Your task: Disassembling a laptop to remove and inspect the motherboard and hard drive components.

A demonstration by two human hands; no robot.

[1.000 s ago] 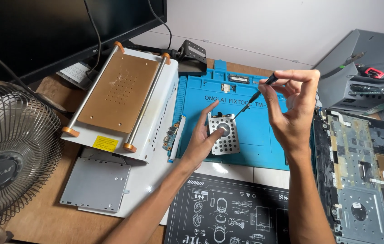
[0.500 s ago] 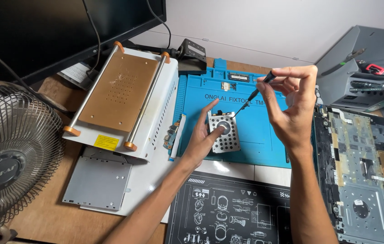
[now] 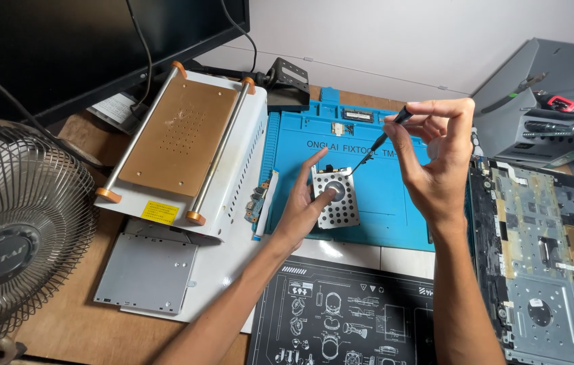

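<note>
From the head view I see my left hand [image 3: 304,206] pressing down on a hard drive in its perforated metal caddy [image 3: 336,197], which lies flat on the blue silicone repair mat [image 3: 395,203], a little left of the mat's middle. The thumb rests on the drive's round hub, the index finger stretches up past the caddy's top-left corner, and the palm sits off its left edge; the hand is spread open, pinning the drive, not gripping it.

My right hand [image 3: 436,159] hovers above the mat to the right of the drive, fingertips pinched shut on the top of a thin black screwdriver [image 3: 383,138]. The shaft slants down and left, with its tip at the caddy's upper right corner; I cannot tell whether it touches a screw.

Room is tight on the left: the white separator machine with a copper-coloured plate [image 3: 185,145] stands just beside the mat's left edge, with a small green circuit board [image 3: 257,199] wedged between. On the right, the opened laptop chassis [image 3: 544,263] butts against the mat's edge. In front, a black printed mat [image 3: 341,318] lies near. The desk fan [image 3: 16,236] stands well apart at far left. Open mat remains right of the caddy and below it.
</note>
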